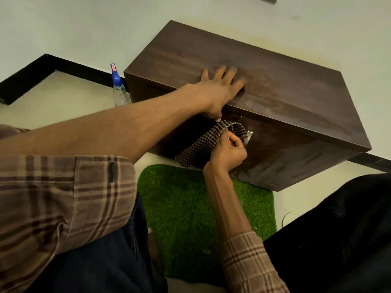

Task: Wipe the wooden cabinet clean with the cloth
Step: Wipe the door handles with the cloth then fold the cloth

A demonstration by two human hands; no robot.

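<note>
Dark wooden cabinet across the centre and right of the frame, against a pale wall, its top streaked with lighter smears. Left hand flat on the cabinet top near the front edge, fingers straight and spread, thumb hooked down over the edge, holding nothing. Just below it, right hand at the cabinet front, fingers curled and pinching a checked cloth, brown and dark. Cloth bunched against the front face at centre frame, its upper fold beside a small metal fitting, its lower end hanging toward the floor. Green grass-like mat on the floor at lower centre, directly under the cabinet front. Clear spray bottle with a blue top upright at left centre, just beside the cabinet's left end. Plaid sleeves on both arms, dark trousers at lower left and lower right.
</note>
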